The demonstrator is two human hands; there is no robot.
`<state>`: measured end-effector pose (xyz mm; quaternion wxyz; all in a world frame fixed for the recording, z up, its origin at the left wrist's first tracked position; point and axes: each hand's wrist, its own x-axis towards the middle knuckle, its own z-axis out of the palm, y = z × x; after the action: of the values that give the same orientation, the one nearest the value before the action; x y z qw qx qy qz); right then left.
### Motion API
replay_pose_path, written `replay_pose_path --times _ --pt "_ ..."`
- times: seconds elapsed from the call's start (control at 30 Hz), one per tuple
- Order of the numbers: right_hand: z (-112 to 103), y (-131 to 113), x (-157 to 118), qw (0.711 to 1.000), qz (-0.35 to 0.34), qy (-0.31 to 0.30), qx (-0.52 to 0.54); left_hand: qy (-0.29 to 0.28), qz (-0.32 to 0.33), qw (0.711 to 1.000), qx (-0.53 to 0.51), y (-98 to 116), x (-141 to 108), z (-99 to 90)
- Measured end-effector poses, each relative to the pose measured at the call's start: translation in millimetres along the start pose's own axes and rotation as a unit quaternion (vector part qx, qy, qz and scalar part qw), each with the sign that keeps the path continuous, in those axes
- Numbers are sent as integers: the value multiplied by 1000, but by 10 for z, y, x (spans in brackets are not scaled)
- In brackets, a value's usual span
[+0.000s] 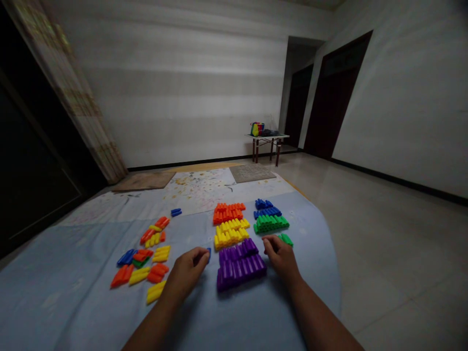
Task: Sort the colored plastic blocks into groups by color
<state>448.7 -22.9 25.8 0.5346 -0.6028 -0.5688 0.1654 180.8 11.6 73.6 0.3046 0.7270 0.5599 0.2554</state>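
My left hand [188, 268] is closed, with a small blue plastic piece [208, 255] showing at its fingertips. My right hand [280, 256] has its fingers pinched together; whether anything is between them is hidden. Between the hands lie stacked rows of purple tube-shaped pieces [241, 265], with yellow pieces [232, 233] and orange pieces [228, 213] behind. Just beyond my right hand are a few green pieces [286, 239], partly covered by it. Farther back sit a green stack [271, 224] and blue rows [267, 212].
Loose mixed-colour pieces, such as a yellow group [139, 276] and an orange group [122, 276], lie to the left. A blue pair [176, 212] sits apart. The blue cloth [91, 312] ends in a rounded edge at right. A small table [268, 136] stands near the wall.
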Motion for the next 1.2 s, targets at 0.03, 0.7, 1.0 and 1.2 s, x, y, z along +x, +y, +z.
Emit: replay_pose_path --times 0.03,0.7,1.0,1.2 --pt "-1 -5 -5 1000 1 0 2 -9 -2 1000 0 5 2 26" --pt "3 -15 -11 1000 9 -12 -8 -97 -22 989 -110 -120 283 418" --pt "9 12 -6 1000 5 -18 -10 -58 -39 990 -124 -105 156 178" --pt "1 8 -11 1000 9 -15 -21 143 -65 981 -116 -238 -15 -247"
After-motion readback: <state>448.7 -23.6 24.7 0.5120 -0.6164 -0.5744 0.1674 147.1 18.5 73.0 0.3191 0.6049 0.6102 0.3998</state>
